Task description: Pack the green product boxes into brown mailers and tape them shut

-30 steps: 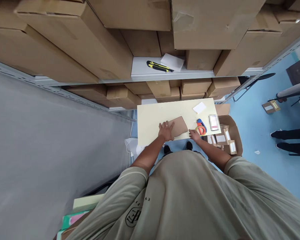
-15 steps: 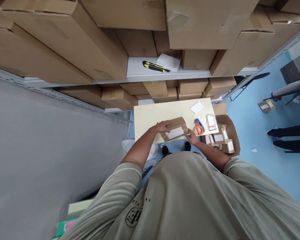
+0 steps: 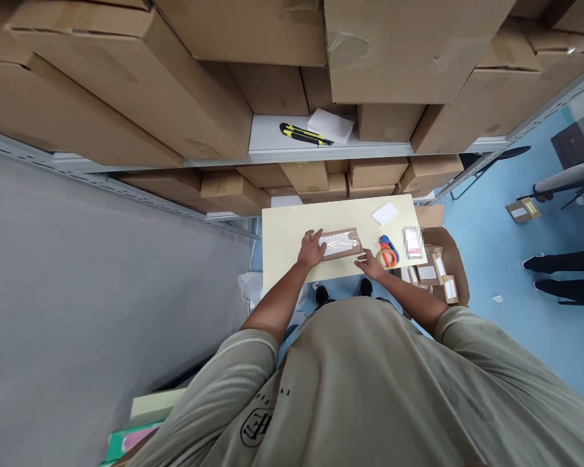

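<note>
Resting open at either end of a cardboard parcel (image 3: pixel 340 244) lying flat mid-way along the pale table (image 3: pixel 287 240), the left hand (image 3: pixel 311 250) and right hand (image 3: pixel 370 264) clench nothing, so moving it calls for a firm grip.

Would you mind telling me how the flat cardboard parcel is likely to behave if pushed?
The flat cardboard parcel will likely slide rather than roll, being thin and flat. It looks fairly stiff, its edges straight beside the left hand. The glossy tape on top may feel slippery.
</note>
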A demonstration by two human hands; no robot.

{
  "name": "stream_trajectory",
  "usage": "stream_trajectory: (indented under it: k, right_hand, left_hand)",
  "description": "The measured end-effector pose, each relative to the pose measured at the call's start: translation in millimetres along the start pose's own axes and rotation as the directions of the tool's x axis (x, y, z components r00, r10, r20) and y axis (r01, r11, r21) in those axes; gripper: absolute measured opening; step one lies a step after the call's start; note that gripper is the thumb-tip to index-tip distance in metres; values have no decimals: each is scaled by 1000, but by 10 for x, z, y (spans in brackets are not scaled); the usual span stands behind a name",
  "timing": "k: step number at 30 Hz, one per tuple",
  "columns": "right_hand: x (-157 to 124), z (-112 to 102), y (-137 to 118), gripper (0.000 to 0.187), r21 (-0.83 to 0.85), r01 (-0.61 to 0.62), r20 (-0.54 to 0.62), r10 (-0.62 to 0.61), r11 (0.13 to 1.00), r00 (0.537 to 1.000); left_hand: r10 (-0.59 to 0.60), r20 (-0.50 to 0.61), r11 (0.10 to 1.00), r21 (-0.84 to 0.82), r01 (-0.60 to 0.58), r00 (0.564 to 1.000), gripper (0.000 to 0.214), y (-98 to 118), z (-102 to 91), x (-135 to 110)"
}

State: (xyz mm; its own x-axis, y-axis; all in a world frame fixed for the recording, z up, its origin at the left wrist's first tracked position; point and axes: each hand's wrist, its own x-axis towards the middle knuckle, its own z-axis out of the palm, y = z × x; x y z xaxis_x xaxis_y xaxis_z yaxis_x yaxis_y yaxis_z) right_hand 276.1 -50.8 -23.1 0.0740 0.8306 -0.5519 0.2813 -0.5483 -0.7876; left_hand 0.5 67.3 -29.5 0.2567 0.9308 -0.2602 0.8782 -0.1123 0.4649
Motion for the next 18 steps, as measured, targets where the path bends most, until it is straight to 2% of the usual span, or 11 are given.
stream_trajectory:
  k: [3,6,11,15,18]
  right_hand:
    - [73,-138,-3,58,-1,30,-7,-30,1000,1000]
    - [234,-378,-31,50,-99,46,-92,-55,994,994]
    - [666,-838,-149,50,-340,9,-224,-90,940,970]
    - [1039,-1096,-248,57,-534,-48,-211,-78,844,974]
    - [1295,-1200,-295,63,-598,-93,-214,-47,796,976]
  left_hand:
    - [22,11,1000,13,-22,1000,76,-31,25,-8]
    - [28,11,1000,-11,-28,1000,80,-57,25,-1]
    - [-17,-106,987,-158,0,994,98,-66,49,-92]
    - [-145,-240,957,-279,75,960,101,-132,121,-412]
    - [-258,-265,928,-335,162,929,103,-257,200,-778]
